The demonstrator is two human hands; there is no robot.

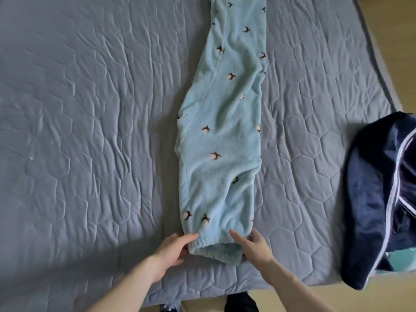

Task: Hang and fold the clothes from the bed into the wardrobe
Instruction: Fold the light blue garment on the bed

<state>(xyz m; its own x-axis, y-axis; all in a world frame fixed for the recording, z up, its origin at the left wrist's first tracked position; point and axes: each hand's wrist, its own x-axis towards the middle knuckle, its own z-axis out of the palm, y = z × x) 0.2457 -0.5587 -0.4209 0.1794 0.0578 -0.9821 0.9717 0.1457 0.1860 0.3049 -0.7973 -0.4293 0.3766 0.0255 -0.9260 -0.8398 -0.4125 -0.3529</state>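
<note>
A person's left hand (174, 246) pinches one corner of the elastic cuff at the near end of a pair of light blue fleece trousers (221, 140), thumb on top of the fabric and fingers tucked beneath it. The right hand (253, 243) takes the opposite corner of the same cuff, its thumb stretched along the top of the fleece and its fingers curled around the outer edge. Both bare forearms reach in from the lower edge of the view.

The trousers lie folded lengthwise, one leg over the other, in a long strip running straight away from the person down the middle of the bed (90, 131). Small brown and white cotton-flower motifs dot the fleece, and a seam runs along the upper half. The far end of the garment passes out of view at the top.

The bed is covered by a grey-blue quilted mattress cover stitched in a hexagon pattern, wrinkled on the left side.

At the right edge of the bed, well apart from the trousers, a dark navy garment (369, 199) with pale piping lies in a heap, partly hanging over the mattress edge; a patch of teal cloth shows beneath it. Light wood flooring (387, 41) shows beyond the bed on the right and along the bottom.
</note>
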